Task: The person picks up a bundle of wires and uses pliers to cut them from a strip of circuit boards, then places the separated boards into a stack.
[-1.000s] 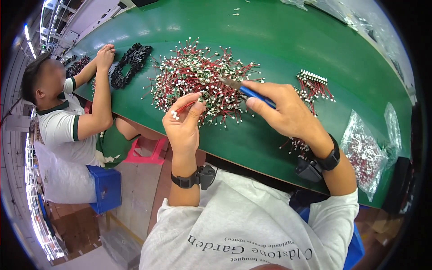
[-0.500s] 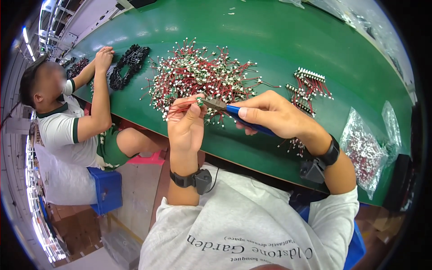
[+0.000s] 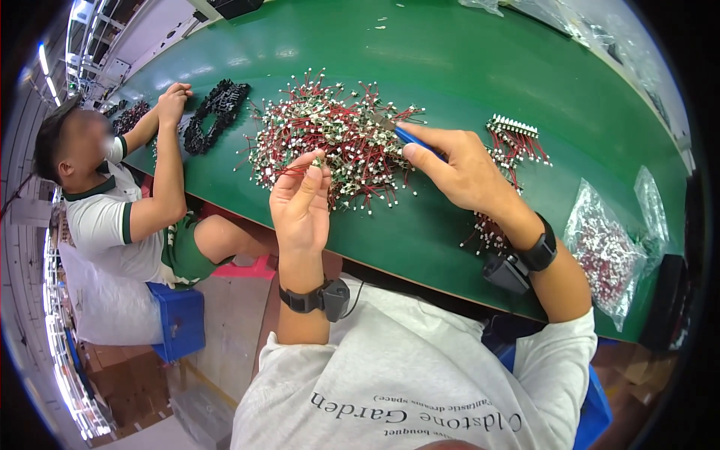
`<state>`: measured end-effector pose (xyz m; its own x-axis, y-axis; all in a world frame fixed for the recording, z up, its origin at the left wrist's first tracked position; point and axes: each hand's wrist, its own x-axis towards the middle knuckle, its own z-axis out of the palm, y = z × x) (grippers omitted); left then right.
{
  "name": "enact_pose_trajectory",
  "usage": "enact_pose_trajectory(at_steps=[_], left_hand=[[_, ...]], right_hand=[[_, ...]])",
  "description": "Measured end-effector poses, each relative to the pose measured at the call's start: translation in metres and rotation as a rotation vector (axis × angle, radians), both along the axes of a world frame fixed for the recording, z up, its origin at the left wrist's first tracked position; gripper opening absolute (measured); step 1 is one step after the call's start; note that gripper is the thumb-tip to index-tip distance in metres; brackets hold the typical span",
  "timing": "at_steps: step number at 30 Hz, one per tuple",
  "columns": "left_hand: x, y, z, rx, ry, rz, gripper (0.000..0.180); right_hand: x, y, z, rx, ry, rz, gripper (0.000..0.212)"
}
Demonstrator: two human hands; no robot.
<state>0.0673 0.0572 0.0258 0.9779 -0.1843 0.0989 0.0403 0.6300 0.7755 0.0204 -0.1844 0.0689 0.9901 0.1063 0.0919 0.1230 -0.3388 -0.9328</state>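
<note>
My left hand (image 3: 301, 206) is closed in a pinch, thumb against fingers, on a small circuit board with red wires (image 3: 316, 162). My right hand (image 3: 469, 171) grips a pair of blue-handled pliers (image 3: 406, 136). The metal jaws point up and left over a big heap of small red-wired boards with white connectors (image 3: 300, 120). Whether the jaws touch anything in the heap I cannot tell. The left hand is at the heap's near edge, and the piece in it partly blends into the pile behind.
Right of the heap lie rows of red-wired boards (image 3: 514, 126), with loose ones partly behind my right forearm. A clear plastic bag of wired parts (image 3: 604, 255) sits at the far right. At left, black parts (image 3: 217, 112) lie before a seated co-worker (image 3: 112, 217).
The pliers have moved away from the piece in my left hand, up over the heap, with my right hand. My left hand has dropped slightly and still holds the wired board.
</note>
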Motion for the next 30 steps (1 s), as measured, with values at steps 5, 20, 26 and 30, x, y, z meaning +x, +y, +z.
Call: enact_pose_trajectory(at_steps=[5,20,26,30], left_hand=[[-0.007,-0.008,0.001,0.106,-0.076,0.03,0.022],[-0.009,-0.013,0.015,0.389,-0.403,0.262,0.016],[-0.009,-0.009,0.015,0.404,-0.43,0.255,0.016],[-0.009,-0.008,0.016,0.422,-0.453,0.257,0.016]], right_hand=[[-0.003,-0.006,0.006,-0.338,-0.298,-0.127,0.046],[-0.024,0.011,0.03,-0.156,-0.231,0.197,0.038],[-0.025,0.011,0.029,-0.215,-0.231,0.184,0.038],[-0.024,0.012,0.027,-0.225,-0.212,0.184,0.038]])
